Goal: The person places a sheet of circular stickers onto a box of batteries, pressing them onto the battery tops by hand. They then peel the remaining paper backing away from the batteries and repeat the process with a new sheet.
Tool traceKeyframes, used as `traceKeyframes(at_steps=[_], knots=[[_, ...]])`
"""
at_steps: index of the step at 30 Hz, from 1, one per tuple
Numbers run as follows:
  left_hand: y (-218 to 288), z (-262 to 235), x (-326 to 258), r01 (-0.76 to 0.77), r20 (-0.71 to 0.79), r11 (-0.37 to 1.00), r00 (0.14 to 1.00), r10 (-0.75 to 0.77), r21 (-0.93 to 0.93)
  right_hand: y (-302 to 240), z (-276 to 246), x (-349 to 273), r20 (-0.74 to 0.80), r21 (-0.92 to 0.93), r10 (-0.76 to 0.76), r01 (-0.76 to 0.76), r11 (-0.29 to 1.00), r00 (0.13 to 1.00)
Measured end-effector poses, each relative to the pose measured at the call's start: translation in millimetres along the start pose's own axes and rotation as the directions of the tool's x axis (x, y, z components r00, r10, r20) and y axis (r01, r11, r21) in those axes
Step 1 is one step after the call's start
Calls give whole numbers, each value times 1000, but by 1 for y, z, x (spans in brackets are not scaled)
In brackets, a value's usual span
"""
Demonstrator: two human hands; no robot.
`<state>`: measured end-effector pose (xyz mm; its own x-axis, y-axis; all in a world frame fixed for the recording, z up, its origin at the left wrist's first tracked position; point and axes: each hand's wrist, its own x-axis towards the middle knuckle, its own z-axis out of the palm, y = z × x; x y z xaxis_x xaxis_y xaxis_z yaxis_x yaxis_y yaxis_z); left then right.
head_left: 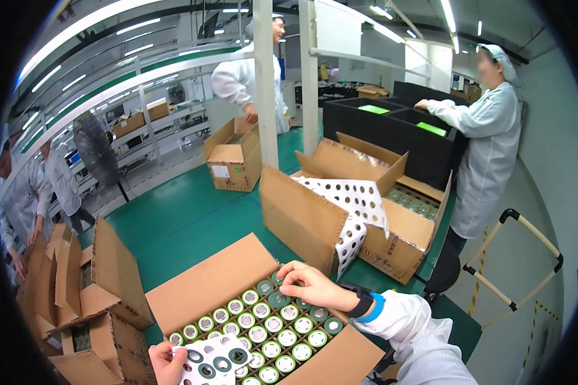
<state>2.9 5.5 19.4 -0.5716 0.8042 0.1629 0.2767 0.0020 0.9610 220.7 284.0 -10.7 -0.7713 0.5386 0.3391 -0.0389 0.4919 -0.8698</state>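
An open cardboard box [212,276] in front of me holds rows of cylindrical battery cells [258,333] with bright green rims, set in a brown divider grid. Dark green rings cover several cell tops along the far right part, such as a green ring [333,326] at the corner. My left hand [166,364] pinches the edge of a white sheet of ring stickers [207,359] over the near left cells. Bent over the far cells, my right hand [318,287] has thumb and fingers closed together; anything between them is too small to make out. A black band and a blue band circle that wrist.
Beyond stands an open carton [302,221] with a white perforated sheet [359,199] draped over it, beside another carton of cells [395,256]. More cartons [112,273] are at left. A co-worker [491,141] stands right by black bins [385,138]; another person [237,77] touches a far carton.
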Motion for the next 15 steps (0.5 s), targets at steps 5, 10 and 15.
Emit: traceKeyframes(at_steps=[5, 10, 15], knots=[[-38, -16, 3, -93, -61, 994, 994, 89, -62, -3, -3, 1, 102, -155, -1, 17, 988, 995], [-41, -19, 2, -69, -49, 995, 997, 65, -66, -6, -1, -4, 146, -143, -1, 22, 989, 989], [-36, -18, 2, -79, -53, 996, 996, 77, -38, -6, -1, -4, 168, -193, -39, 72, 978, 985]])
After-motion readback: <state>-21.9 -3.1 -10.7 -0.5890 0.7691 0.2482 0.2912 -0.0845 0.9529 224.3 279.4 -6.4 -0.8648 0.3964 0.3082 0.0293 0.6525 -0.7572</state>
